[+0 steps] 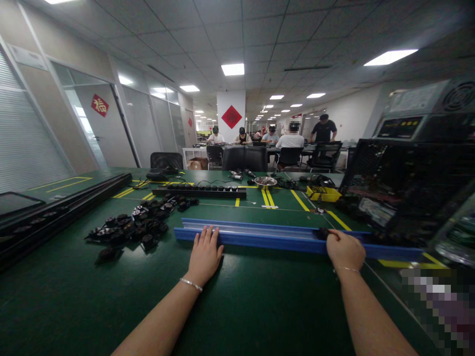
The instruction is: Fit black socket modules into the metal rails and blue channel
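A long blue channel (267,241) with a pale inner strip lies across the green table in front of me. My left hand (205,253) rests on its near wall close to the left end, fingers stretched out and holding nothing. Near the channel's right part, my right hand (345,251) is closed around a small black part (322,233), which sits at the channel's opening; the fingers hide most of it. More black parts lie in the channel's right end. To the left of the channel spreads a loose pile of black parts (135,227).
Black rails (200,192) with parts in them lie behind and at the left. A metal bowl (265,182), a yellow bin (323,194) and cables stand farther back. Dark stacked equipment (393,183) rises at the right. Several people sit or stand at tables beyond.
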Tool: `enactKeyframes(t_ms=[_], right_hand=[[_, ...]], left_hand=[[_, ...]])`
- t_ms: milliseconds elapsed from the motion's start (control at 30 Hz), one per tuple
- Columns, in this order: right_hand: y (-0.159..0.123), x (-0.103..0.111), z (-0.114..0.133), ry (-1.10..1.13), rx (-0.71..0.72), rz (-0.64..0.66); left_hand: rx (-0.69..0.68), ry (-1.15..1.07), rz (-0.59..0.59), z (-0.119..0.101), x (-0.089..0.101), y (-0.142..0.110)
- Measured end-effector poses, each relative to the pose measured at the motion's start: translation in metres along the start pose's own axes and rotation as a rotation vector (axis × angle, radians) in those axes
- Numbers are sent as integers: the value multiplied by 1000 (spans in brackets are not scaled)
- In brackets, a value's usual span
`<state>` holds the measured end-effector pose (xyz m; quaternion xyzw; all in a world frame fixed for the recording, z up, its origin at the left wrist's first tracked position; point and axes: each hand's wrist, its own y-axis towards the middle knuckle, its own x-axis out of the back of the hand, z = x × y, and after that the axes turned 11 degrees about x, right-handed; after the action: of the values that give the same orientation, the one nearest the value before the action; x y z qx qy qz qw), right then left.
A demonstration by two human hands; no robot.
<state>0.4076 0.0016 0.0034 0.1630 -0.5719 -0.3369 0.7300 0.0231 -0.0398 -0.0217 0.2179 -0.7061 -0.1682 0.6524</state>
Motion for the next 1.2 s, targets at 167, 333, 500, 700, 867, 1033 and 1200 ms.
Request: enactKeyframes(t_ms=[167, 333, 500, 700, 867, 1033, 1200], right_hand=[[-2, -3, 7, 29, 77, -28], [-4, -3, 15, 91, 149, -1], [-6, -4, 24, 126, 192, 46], [-9, -6, 30, 202, 289, 61], [-11, -5, 38, 253, 344, 90], [-13, -7, 44, 317, 414, 89], [-16, -7, 54, 358, 453, 137]], left_hand=[[-4, 22, -16, 0, -1, 0], [-7, 23, -22, 0, -2, 0], [-10, 19, -26, 0, -1, 0], [-9, 16, -26, 0, -1, 0], [-8, 17, -21, 0, -1, 1], [-2, 19, -19, 0, -1, 1], [0, 7, -14, 0, -1, 0]])
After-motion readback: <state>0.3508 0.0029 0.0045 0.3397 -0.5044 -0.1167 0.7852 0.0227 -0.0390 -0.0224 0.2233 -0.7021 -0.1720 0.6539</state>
